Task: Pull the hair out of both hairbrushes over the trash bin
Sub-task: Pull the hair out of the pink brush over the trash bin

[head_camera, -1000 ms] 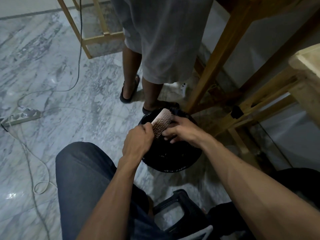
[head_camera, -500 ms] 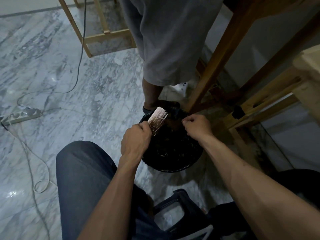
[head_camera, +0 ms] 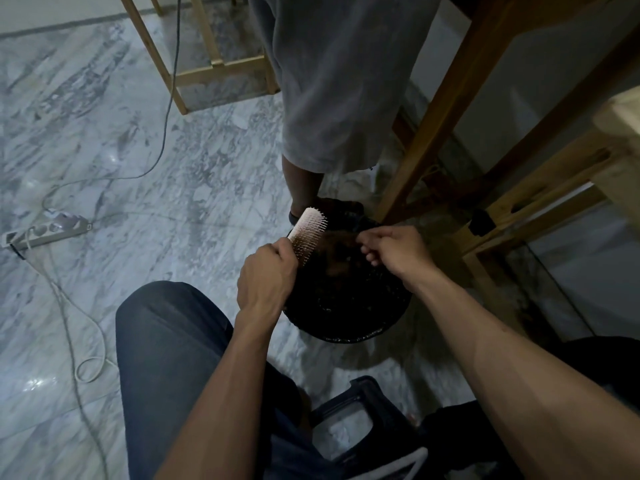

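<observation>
My left hand (head_camera: 268,282) is closed around the handle of a pale hairbrush (head_camera: 308,233), bristles facing right, head tilted up over the left rim of the black trash bin (head_camera: 349,306). My right hand (head_camera: 393,249) hovers over the bin just right of the brush, thumb and fingers pinched together. A dim brownish tuft of hair (head_camera: 341,251) hangs between the fingertips and the bristles. Only one brush is in view.
Another person's legs (head_camera: 301,188) in grey shorts stand just behind the bin. Wooden table legs (head_camera: 426,133) rise at the right. A power strip (head_camera: 45,232) and cables lie on the marble floor at left. A black stool (head_camera: 356,420) sits between my knees.
My right hand left the bristles, pulled away to the right with fingers pinched, and now hangs over the bin. The brush head tipped up slightly. The standing person shifted right.
</observation>
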{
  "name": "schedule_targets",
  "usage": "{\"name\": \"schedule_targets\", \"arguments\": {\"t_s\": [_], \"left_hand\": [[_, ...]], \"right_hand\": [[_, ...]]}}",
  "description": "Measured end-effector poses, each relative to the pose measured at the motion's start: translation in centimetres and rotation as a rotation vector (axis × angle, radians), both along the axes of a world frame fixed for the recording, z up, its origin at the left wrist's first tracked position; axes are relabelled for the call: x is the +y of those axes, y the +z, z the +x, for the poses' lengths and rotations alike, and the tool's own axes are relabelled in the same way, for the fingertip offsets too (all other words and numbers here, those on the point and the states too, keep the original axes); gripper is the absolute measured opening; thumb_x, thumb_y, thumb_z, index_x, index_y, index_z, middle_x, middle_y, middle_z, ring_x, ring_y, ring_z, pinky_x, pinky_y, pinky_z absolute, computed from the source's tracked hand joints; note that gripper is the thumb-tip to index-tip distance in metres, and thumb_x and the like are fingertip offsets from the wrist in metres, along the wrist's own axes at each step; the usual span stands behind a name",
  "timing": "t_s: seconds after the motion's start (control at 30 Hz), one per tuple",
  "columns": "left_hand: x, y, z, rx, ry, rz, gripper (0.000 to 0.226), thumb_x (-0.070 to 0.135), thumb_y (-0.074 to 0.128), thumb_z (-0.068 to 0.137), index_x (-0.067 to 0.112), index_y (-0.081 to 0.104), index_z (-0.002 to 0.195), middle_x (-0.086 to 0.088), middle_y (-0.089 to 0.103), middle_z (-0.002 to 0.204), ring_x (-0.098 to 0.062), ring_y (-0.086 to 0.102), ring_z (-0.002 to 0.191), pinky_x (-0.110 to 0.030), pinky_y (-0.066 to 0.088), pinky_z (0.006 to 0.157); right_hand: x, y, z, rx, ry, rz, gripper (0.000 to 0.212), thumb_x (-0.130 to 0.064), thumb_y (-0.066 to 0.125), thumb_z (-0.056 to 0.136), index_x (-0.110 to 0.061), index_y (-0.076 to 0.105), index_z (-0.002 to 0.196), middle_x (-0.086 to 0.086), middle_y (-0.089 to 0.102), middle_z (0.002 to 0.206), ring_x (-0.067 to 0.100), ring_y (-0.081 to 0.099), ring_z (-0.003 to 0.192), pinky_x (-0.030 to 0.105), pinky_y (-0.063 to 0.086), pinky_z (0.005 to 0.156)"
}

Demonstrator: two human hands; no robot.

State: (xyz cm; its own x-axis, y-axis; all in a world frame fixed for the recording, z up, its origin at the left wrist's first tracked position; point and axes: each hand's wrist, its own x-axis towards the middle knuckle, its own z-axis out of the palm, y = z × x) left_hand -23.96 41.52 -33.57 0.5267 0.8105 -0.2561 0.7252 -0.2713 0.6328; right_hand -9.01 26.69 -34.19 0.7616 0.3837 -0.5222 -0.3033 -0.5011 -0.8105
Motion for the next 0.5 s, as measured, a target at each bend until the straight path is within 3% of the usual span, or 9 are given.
{"name": "schedule_targets", "arguments": {"t_s": [0.17, 0.27, 0.33, 0.4, 0.43, 0.5], "left_hand": [[-0.4, 0.1, 0.2, 0.032, -0.032, -0.016, 0.051, 0.035, 0.034, 0.101, 0.014, 0.037, 0.055, -0.003, 0.043, 0.055, -0.021, 0.04, 0.052, -0.032, 0.027, 0.051], [-0.4, 0.2, 0.3, 0.042, -0.05, -0.055, 0.05, 0.036, 0.033, 0.102, 0.012, 0.041, 0.059, -0.005, 0.049, 0.061, -0.022, 0.044, 0.056, -0.034, 0.029, 0.053], [-0.5, 0.2, 0.5, 0.042, -0.086, -0.126, 0.05, 0.037, 0.03, 0.103, 0.01, 0.049, 0.066, -0.009, 0.057, 0.071, -0.026, 0.052, 0.065, -0.036, 0.037, 0.057], [-0.7, 0.3, 0.5, 0.015, -0.124, -0.215, 0.05, 0.04, 0.027, 0.101, 0.009, 0.052, 0.071, -0.011, 0.062, 0.076, -0.029, 0.056, 0.071, -0.04, 0.045, 0.065], [-0.9, 0.6, 0.6, -0.003, -0.143, -0.255, 0.049, 0.04, 0.027, 0.101, 0.009, 0.049, 0.071, -0.011, 0.061, 0.076, -0.028, 0.054, 0.069, -0.04, 0.045, 0.065], [-1.3, 1.4, 0.6, -0.03, -0.174, -0.353, 0.042, 0.037, 0.03, 0.103, 0.012, 0.044, 0.072, -0.011, 0.056, 0.074, -0.025, 0.048, 0.065, -0.035, 0.041, 0.061]], "right_hand": [[-1.1, -0.1, 1.2, 0.016, -0.363, -0.066, 0.016, -0.013, 0.07, 0.094, -0.006, 0.078, 0.082, 0.004, 0.07, 0.069, 0.013, 0.06, 0.057, 0.028, 0.053, 0.06], [-1.1, -0.5, 1.2, -0.014, -0.15, -0.171, 0.015, -0.009, 0.066, 0.094, -0.007, 0.079, 0.103, 0.005, 0.073, 0.09, 0.015, 0.066, 0.07, 0.034, 0.06, 0.076], [-0.9, -0.1, 0.8, 0.017, 0.095, -0.2, 0.049, -0.002, 0.064, 0.089, -0.016, 0.064, 0.136, 0.0, 0.063, 0.118, 0.017, 0.067, 0.085, 0.039, 0.062, 0.083], [-0.1, 0.3, 0.2, 0.142, 0.194, -0.096, 0.074, -0.005, 0.066, 0.084, -0.028, 0.045, 0.151, 0.003, 0.06, 0.127, 0.018, 0.069, 0.093, 0.033, 0.061, 0.071], [0.4, 0.5, -0.2, 0.211, 0.213, -0.027, 0.069, -0.009, 0.067, 0.085, -0.029, 0.046, 0.147, 0.006, 0.066, 0.121, 0.018, 0.071, 0.09, 0.029, 0.06, 0.064], [1.2, 0.6, -0.7, 0.262, 0.245, 0.045, 0.034, -0.021, 0.071, 0.091, -0.019, 0.065, 0.124, 0.005, 0.074, 0.102, 0.016, 0.071, 0.078, 0.023, 0.057, 0.059]]}}
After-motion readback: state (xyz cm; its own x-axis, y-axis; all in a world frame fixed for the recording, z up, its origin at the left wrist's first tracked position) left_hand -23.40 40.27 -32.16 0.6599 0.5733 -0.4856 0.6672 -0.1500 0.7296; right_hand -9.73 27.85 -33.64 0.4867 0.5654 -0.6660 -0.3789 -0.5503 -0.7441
